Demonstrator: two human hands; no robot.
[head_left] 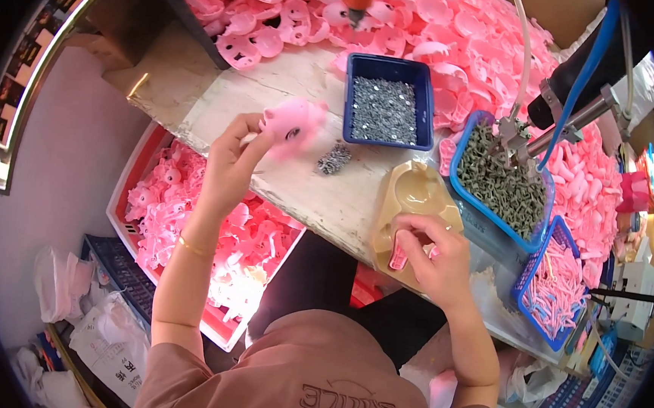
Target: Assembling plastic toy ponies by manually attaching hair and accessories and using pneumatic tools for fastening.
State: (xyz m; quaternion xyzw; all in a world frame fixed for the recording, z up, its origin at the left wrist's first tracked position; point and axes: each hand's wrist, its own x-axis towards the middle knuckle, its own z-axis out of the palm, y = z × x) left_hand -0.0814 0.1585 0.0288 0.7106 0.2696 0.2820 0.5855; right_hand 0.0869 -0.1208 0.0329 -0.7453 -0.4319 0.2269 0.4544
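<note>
the left hand [227,163] is raised above the counter [305,89], its fingers pinched shut on a pink plastic toy shell [293,123] that looks blurred. the right hand [433,253] sits at about 4 o'clock from it, fingers closed on a small pink plastic piece [399,256] at the near rim of a tan moulded fixture [415,195].

risks, as i judge them: the shell is held only by fingertips over the counter's front edge, so a slack pinch could drop it into the red crate of pink parts [211,234] below at 7 o'clock, where it would be lost among its likes. a small loose cluster of screws [334,159] lies bare on the counter just beside the shell at 4 o'clock; a sweep of the left wrist could scatter it. the fixture overhangs the near edge, and a hard press by the right hand might tip it.

open room is thin: a bare strip runs between the blue tray of screws [387,102] at 12 o'clock and the edge. the blue basket of dark parts [499,182] and a hanging pneumatic driver [568,122] crowd 2 o'clock.
</note>
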